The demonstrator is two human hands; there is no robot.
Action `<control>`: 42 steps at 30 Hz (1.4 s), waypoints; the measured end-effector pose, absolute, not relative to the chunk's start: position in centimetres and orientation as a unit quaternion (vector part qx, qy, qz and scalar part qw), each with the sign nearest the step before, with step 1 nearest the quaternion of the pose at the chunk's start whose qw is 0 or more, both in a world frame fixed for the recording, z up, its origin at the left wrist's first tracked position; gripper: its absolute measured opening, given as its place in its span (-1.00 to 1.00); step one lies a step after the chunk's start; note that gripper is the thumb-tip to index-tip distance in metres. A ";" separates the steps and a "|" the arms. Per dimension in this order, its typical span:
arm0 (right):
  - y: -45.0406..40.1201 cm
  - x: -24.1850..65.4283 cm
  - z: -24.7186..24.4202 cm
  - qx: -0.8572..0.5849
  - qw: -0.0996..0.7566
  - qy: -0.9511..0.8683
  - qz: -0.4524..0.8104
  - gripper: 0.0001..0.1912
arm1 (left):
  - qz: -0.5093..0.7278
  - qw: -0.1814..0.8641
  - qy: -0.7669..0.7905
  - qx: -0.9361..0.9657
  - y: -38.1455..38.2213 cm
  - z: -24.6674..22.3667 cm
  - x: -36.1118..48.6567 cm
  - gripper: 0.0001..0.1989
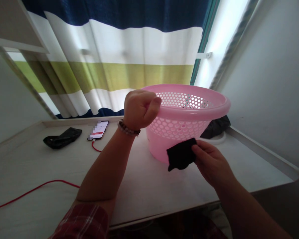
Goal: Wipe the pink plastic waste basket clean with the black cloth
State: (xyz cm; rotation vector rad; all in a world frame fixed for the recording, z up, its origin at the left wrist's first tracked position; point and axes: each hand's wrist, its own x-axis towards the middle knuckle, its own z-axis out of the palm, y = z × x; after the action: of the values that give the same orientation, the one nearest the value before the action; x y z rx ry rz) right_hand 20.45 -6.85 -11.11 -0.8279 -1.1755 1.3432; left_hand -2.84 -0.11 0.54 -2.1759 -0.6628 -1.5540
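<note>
A pink plastic laundry basket (196,114) with honeycomb holes stands on the white table, slightly tilted. Closed round its left rim is my left hand (141,108), with a beaded bracelet at the wrist. In front of the basket's lower wall, my right hand (211,161) pinches a small black cloth (181,154) by its right edge between thumb and fingers. The cloth hangs nearly flat and covers part of the basket. What lies inside the basket is hidden by its front wall.
On the left of the table (144,196) lie a black folded item (62,137) and a phone (98,130) on a red cable (40,188). A dark bag-like thing (218,126) sits behind the basket. Raised edges border the table; a striped curtain (114,74) hangs behind.
</note>
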 end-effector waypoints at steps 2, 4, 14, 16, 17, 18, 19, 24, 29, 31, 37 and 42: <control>-7.2 18.8 -12.3 -0.363 0.507 -0.529 0.576 -0.73 | -0.552 0.191 -0.233 -0.778 -0.2 0.6 -2.8 -0.54; -7.4 17.6 -13.8 -0.370 0.478 -0.545 0.581 -0.72 | -0.551 0.190 -0.232 -0.778 -0.3 0.6 -2.7 -0.54; -6.7 22.4 -17.4 -0.440 0.443 -0.506 0.595 -0.72 | -0.554 0.189 -0.227 -0.778 -0.4 0.6 -2.7 -0.55; -6.0 24.2 -17.0 -0.448 0.483 -0.464 0.593 -0.72 | -0.555 0.187 -0.225 -0.779 -0.4 0.6 -2.7 -0.55; -5.6 25.1 -16.7 -0.451 0.511 -0.444 0.582 -0.72 | -0.555 0.187 -0.223 -0.779 -0.3 0.6 -2.7 -0.55; -5.2 25.9 -16.1 -0.448 0.538 -0.429 0.571 -0.73 | -0.556 0.188 -0.222 -0.779 -0.3 0.6 -2.7 -0.55; -4.8 26.6 -15.5 -0.441 0.564 -0.419 0.558 -0.74 | -0.556 0.188 -0.220 -0.779 -0.3 0.7 -2.7 -0.55; -4.0 27.2 -11.3 -0.397 0.633 -0.420 0.515 -0.78 | -0.562 0.183 -0.219 -0.776 -0.4 0.7 -2.6 -0.55; -6.2 23.2 -9.4 -0.360 0.611 -0.433 0.557 -0.80 | -0.559 0.182 -0.220 -0.778 -0.5 0.8 -2.6 -0.54; -7.2 21.3 -10.0 -0.340 0.570 -0.449 0.598 -0.79 | -0.558 0.178 -0.223 -0.779 -0.4 0.7 -2.6 -0.54; -7.6 19.1 -14.5 -0.350 0.495 -0.444 0.660 -0.73 | -0.551 0.176 -0.238 -0.780 -0.4 0.7 -2.6 -0.55; -7.1 20.9 -16.7 -0.375 0.486 -0.416 0.671 -0.74 | -0.551 0.182 -0.236 -0.780 -0.5 0.7 -2.6 -0.55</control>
State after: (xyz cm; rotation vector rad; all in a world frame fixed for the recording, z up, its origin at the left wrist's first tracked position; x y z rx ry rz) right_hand 20.91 -7.13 -16.73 -0.9122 -1.0120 1.6329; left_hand -2.64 -0.50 0.67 -2.2006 -0.6672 -1.5542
